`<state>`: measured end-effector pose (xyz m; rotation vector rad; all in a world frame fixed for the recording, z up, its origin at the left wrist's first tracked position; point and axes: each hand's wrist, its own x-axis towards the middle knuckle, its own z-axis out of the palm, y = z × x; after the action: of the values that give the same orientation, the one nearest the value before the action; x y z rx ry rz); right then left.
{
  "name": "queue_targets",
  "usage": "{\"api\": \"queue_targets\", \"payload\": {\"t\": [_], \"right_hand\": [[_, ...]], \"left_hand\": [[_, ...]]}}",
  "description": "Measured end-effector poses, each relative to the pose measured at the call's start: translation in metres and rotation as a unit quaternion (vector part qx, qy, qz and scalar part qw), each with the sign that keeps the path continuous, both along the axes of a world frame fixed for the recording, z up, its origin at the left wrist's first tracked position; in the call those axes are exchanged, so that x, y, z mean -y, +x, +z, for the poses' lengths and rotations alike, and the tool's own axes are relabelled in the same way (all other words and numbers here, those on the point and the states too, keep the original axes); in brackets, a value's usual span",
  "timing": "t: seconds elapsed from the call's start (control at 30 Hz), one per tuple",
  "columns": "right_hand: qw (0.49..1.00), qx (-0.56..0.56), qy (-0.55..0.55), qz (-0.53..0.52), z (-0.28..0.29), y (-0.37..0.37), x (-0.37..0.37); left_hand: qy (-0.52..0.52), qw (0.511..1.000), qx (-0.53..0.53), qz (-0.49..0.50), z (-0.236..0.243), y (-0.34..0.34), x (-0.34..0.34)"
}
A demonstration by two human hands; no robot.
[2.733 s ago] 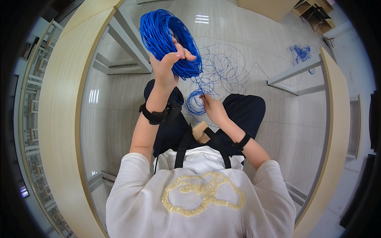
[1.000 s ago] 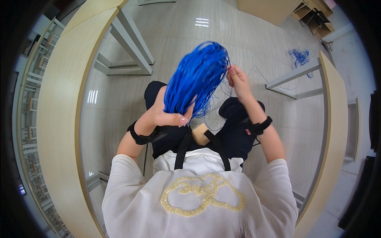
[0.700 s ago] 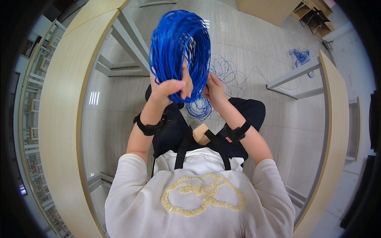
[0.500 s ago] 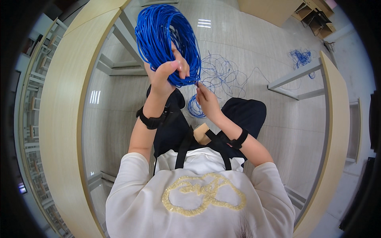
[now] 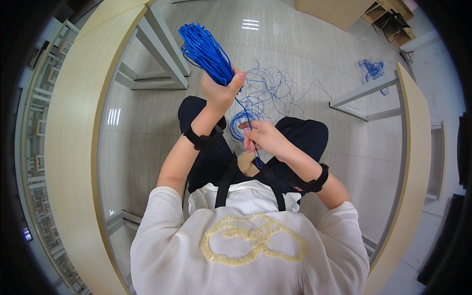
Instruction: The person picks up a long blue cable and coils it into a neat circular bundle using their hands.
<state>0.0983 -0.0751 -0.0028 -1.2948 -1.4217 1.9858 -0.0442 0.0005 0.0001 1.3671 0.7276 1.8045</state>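
Observation:
A thick coil of blue wire point(image 5: 205, 53) is held up at the upper left, with my left hand point(image 5: 220, 91) wrapped round its near end. Seen edge-on, the coil looks like a narrow bundle. From it a single blue strand runs down to my right hand point(image 5: 263, 136), which pinches it between thumb and fingers above my lap. The strand's end hangs a little below that hand. Beneath, between my knees, a smaller loose coil of blue wire point(image 5: 238, 127) lies on the floor, partly hidden by my right hand.
Loose loops of thin blue wire point(image 5: 273, 88) spread over the tiled floor ahead. Another tangle of blue wire point(image 5: 372, 70) lies farther right, by the leg of a right-hand table point(image 5: 417, 147). A long wooden table point(image 5: 73, 147) stands close on my left. A wooden cabinet point(image 5: 329, 12) is at the back.
The coil has turned from showing its open ring to edge-on, and my left hand has closed round it. My right hand has moved down and nearer me, drawing the strand away from the coil.

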Motion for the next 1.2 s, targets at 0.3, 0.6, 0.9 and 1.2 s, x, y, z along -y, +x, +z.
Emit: {"api": "queue_targets", "payload": {"t": [0.3, 0.6, 0.9, 1.2], "right_hand": [[0.875, 0.215, 0.426, 0.081, 0.051, 0.029, -0.013], [0.716, 0.279, 0.614, 0.180, 0.078, 0.040, -0.039], [0.879, 0.127, 0.439, 0.137, 0.081, 0.082, -0.076], [0.931, 0.001, 0.365, 0.026, 0.054, 0.090, -0.094]], "left_hand": [[-0.084, 0.932, -0.349, 0.043, -0.063, -0.042, -0.012], [-0.031, 0.879, -0.451, -0.148, -0.037, -0.018, 0.028], [-0.121, 0.852, -0.397, -0.321, -0.010, -0.029, 0.056], [-0.307, 0.790, -0.165, -0.504, 0.029, -0.040, 0.068]]}}
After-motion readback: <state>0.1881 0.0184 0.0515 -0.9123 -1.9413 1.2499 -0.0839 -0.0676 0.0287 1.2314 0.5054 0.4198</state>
